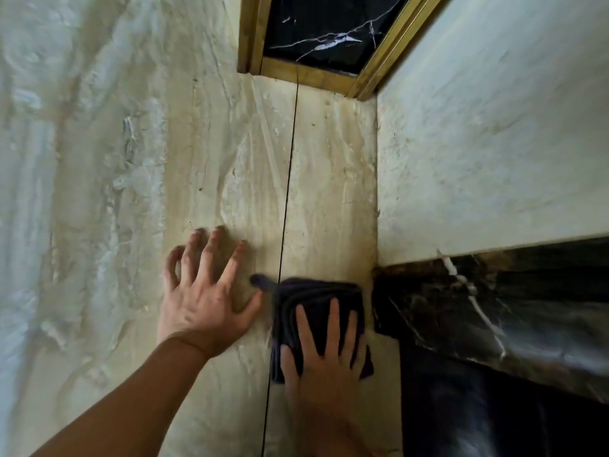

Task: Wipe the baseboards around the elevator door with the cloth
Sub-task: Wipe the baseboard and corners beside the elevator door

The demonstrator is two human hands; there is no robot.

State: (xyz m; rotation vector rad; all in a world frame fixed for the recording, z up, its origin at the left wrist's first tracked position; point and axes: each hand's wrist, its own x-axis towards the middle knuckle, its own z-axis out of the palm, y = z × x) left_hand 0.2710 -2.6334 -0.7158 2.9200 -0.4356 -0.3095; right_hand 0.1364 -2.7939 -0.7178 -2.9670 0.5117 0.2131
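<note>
A dark folded cloth [316, 291] lies flat against the beige marble surface [333, 179]. My right hand [324, 361] presses on it with fingers spread, covering its lower half. The cloth's right edge sits just left of the black, white-veined marble baseboard [494, 308], which runs off to the right from the corner. My left hand [204, 298] rests flat on the beige marble to the left of the cloth, fingers apart and holding nothing. Its thumb nearly touches the cloth's small loop.
A thin dark seam [290, 166] runs down the beige marble between my hands. At the top, a gold metal frame [309, 75] surrounds a black marble panel [323, 28]. A pale wall slab [494, 143] stands above the baseboard on the right.
</note>
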